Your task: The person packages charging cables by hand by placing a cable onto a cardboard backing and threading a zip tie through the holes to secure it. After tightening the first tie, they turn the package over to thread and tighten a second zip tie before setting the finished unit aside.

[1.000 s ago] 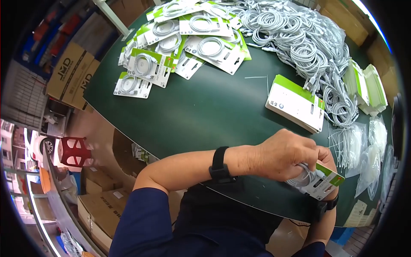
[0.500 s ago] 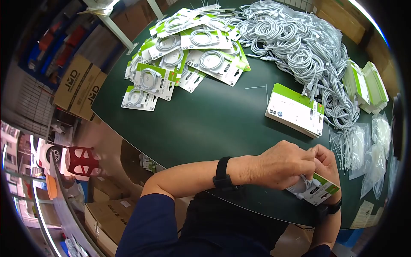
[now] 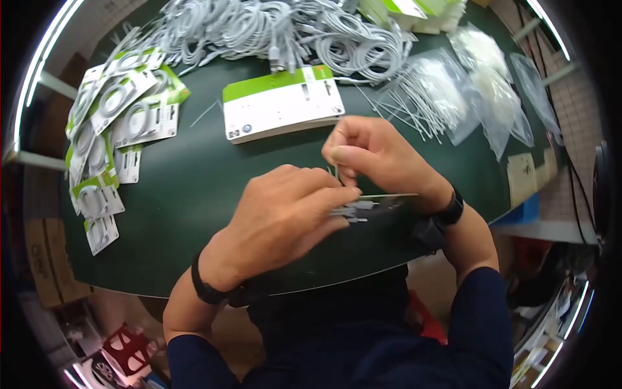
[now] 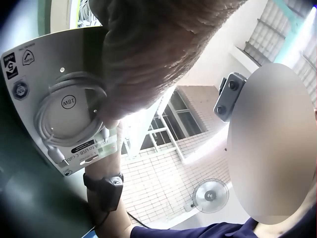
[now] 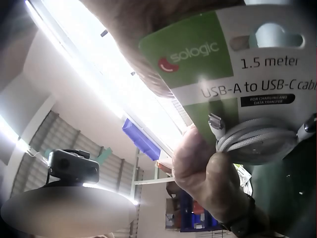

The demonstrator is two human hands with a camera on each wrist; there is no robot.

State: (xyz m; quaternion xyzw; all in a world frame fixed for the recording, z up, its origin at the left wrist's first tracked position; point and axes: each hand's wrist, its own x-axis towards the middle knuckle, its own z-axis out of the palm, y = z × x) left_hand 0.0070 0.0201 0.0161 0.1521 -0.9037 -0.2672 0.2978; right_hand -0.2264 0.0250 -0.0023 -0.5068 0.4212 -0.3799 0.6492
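In the head view the left hand [image 3: 278, 217] grips a cardboard card, seen nearly edge-on, with a coiled cable [image 3: 353, 211] against it. The right hand [image 3: 382, 155], just above the card, pinches a thin white tie [image 3: 337, 172] between thumb and fingers. Green and white print on the card [image 5: 198, 64] fills much of the right wrist view, where a thumb of the left hand [image 5: 213, 173] presses the coil [image 5: 257, 141]. On the card's other side, in the left wrist view, the coil [image 4: 44, 116] lies round an "18W" mark.
A stack of cards [image 3: 278, 110] lies beyond the hands on the green table [image 3: 162, 214]. Packed cards [image 3: 139, 120] are heaped at left, loose cables [image 3: 227, 32] at the back. White ties [image 3: 414, 107] and plastic bags [image 3: 492, 97] lie at right.
The head view has swung, shifting the table's contents leftward. The card, whose printed face showed before, is now nearly edge-on, and the right hand shows above it rather than partly behind.
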